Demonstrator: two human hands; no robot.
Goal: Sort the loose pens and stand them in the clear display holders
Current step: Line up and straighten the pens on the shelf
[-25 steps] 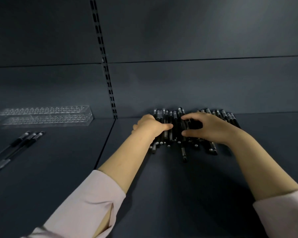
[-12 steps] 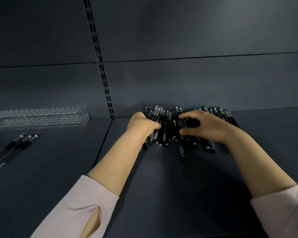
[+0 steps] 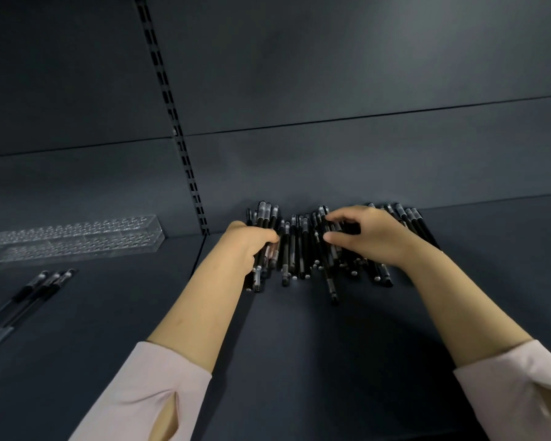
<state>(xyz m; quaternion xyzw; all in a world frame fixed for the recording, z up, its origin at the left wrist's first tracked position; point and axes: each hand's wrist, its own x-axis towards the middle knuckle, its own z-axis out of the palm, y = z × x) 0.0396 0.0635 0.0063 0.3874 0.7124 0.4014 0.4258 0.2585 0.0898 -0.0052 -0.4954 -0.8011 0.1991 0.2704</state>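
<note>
Hands: 2, both on the pile at the back of the shelf [image 3: 299, 361].

Pens: one loose pile [image 3: 299, 249], black with clear barrels, lying side by side and partly crossed, ends against the back panel [image 3: 363, 170]. Too many and too overlapped to count; several dozen at a rough look.

Left hand [image 3: 250, 245]: fingers curled round a bundle [image 3: 264, 214] at the pile's left end. Cap ends stick out beyond the knuckles, the other ends show below the wrist. About four tops visible; exact number in the grip not countable.

Right hand [image 3: 374, 237]: arched over the right half of the pile, fingertips [image 3: 331, 218] down on the pens, thumb stretched out toward the left hand, a gap between thumb and forefinger. Cannot tell whether it has hold of any pen or only rests on them.

Holders [image 3: 77, 238]: 2 clear perforated ones, side by side lengthways, on the neighbouring shelf section to the left, well apart from the pile. No pen standing in either.

Separate group [image 3: 32, 294]: 3 pens as far as I can make out, parallel, lying flat in front of the holders.

Slotted upright [image 3: 178, 138]: 1, between the two sections.

Sleeves: 2, pale pink, left [image 3: 147, 396] and right [image 3: 522, 386].
</note>
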